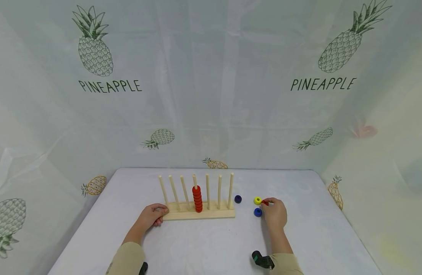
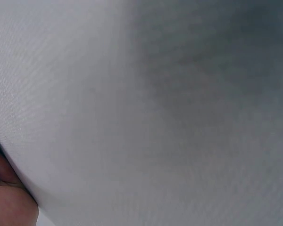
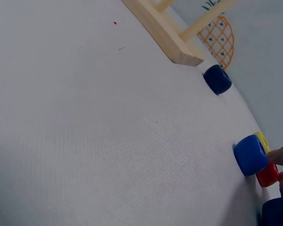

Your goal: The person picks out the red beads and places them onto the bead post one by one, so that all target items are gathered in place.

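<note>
A wooden peg stand [image 1: 204, 215] with several upright pegs stands on the table. Red beads [image 1: 197, 200] are stacked on its middle peg. My left hand [image 1: 152, 214] grips the left end of the base, thumb on top. To the right, my right hand [image 1: 275, 215] pinches a red bead [image 3: 268, 175] near the tabletop. Close to those fingers are a yellow bead [image 1: 257, 200] and a blue bead [image 1: 257, 212]. A dark blue bead [image 1: 238, 199] lies just past the stand's right end. The left wrist view shows mostly white cloth and part of the hand.
Another dark blue bead [image 3: 276, 212] shows at the lower right edge of the right wrist view. White cloth covers the table [image 1: 211, 248]. Behind it hangs a curtain [image 1: 211, 95] printed with pineapples.
</note>
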A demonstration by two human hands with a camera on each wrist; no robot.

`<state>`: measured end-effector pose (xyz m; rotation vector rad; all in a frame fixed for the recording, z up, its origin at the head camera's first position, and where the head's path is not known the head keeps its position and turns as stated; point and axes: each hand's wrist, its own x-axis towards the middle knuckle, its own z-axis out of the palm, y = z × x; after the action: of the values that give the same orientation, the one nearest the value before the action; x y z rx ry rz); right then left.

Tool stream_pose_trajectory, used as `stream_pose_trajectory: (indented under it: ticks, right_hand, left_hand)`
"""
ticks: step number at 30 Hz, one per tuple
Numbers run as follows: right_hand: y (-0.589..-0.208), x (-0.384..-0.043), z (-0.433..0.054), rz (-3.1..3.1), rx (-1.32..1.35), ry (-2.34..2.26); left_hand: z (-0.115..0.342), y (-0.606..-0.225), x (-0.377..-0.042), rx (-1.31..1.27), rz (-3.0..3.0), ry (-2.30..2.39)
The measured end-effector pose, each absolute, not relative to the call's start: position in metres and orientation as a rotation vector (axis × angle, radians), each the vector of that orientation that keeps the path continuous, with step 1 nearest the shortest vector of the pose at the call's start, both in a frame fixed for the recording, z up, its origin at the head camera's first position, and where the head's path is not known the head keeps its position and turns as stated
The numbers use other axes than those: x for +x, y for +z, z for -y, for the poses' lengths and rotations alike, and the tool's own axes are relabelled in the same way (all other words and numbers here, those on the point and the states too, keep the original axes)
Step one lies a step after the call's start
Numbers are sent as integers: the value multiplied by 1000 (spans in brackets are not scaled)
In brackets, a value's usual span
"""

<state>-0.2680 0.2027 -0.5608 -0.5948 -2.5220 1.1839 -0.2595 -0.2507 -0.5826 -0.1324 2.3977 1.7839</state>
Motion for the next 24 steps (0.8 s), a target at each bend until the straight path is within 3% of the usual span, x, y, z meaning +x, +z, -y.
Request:
stream_pose_trajectory:
  ticks: [24]
  right_hand:
    - [-564,-269,-202,2519,-547,1120]
  left_hand:
    - [251,-582,-259,-118,-2384,1794]
